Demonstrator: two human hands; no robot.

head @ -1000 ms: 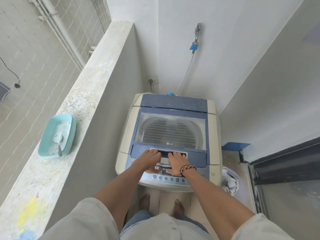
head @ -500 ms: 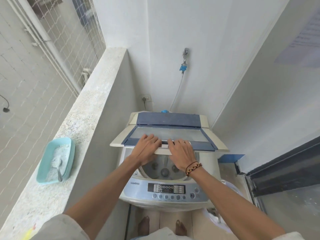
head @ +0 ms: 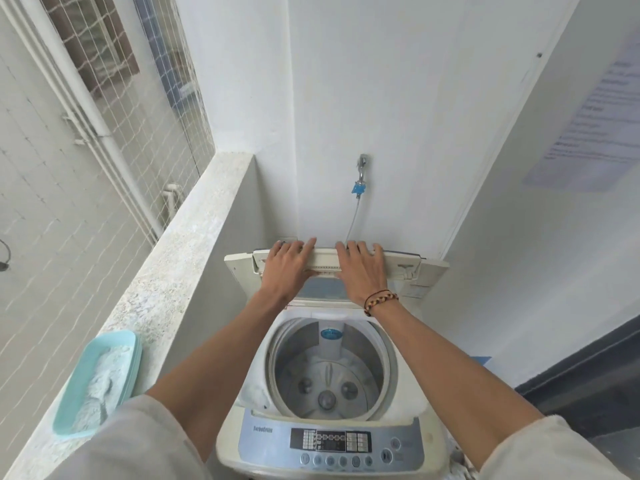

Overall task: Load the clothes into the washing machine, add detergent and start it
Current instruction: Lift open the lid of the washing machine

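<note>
A white top-loading washing machine (head: 325,403) stands in a narrow white-walled nook, with a speckled stone ledge (head: 166,292) running along its left side and a dark door frame (head: 588,368) off to the right. The machine's folding lid (head: 332,263) is raised and folded back against the rear wall, so the steel drum (head: 329,372) lies fully exposed; nothing but the bare pulsator shows inside it, and no clothes are in the tub. Along the front edge runs the blue-grey control panel (head: 332,445), with a dark display and a row of round buttons below it.

Both arms reach forward over the open drum. The left hand (head: 287,268) lies flat on the left part of the folded lid, its fingers (head: 304,245) spread and hooked over the lid's top edge. The right hand (head: 363,268) lies flat beside it on the lid, fingers extended over the same edge; neither hand is closed into a fist, and both press on the lid. A braided bracelet (head: 379,301) circles the right wrist.

On the ledge, near the left elbow, sits a turquoise tub (head: 114,351) of white detergent powder (head: 100,386) with a scoop half-buried in it. On the rear wall above the lid, a tap (head: 362,168) with a blue fitting feeds a thin hose (head: 353,220) running down behind the machine.
</note>
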